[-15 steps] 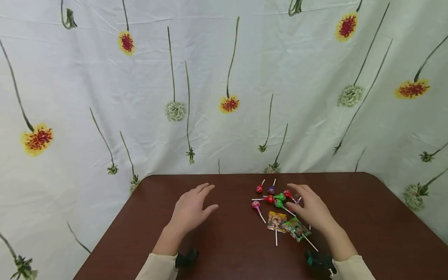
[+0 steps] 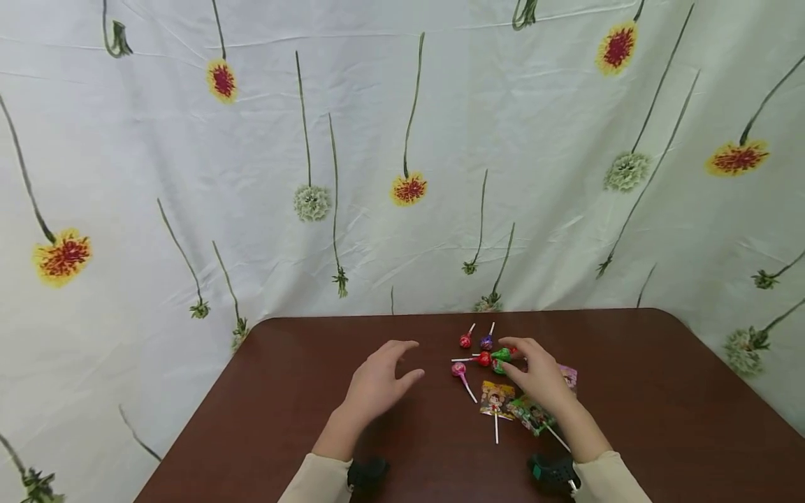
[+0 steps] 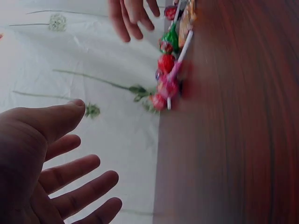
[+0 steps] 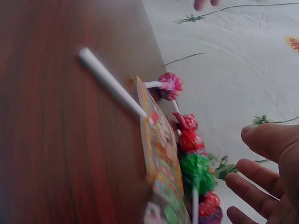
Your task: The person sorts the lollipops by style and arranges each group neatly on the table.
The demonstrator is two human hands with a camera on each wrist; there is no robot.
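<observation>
A cluster of wrapped lollipops lies on the dark brown table. My right hand (image 2: 537, 374) is held over its right side, fingers relaxed and apart, overlapping a green lollipop (image 2: 501, 354) in the head view. In the right wrist view, green (image 4: 197, 170) and red (image 4: 190, 140) lollipops show past its spread fingers, and the hand is empty. To the left of the candies, my left hand (image 2: 380, 384) hovers with thumb and fingers apart, holding nothing. Closest to it is a pink lollipop (image 2: 459, 369) with its stick pointing toward me.
Two flat-wrapped lollipops, one orange (image 2: 497, 398) and one green (image 2: 532, 413), lie at the near side of the cluster. A pinkish-purple packet (image 2: 569, 376) shows right of my right hand. Red (image 2: 465, 341) and purple (image 2: 487, 342) lollipops lie farther back. Behind the table (image 2: 283, 433) hangs a flower-printed cloth (image 2: 377, 258).
My left hand has moved right, toward the lollipops. The right hand has shifted left over the cluster, uncovering the pinkish-purple packet. The lollipops lie where they were.
</observation>
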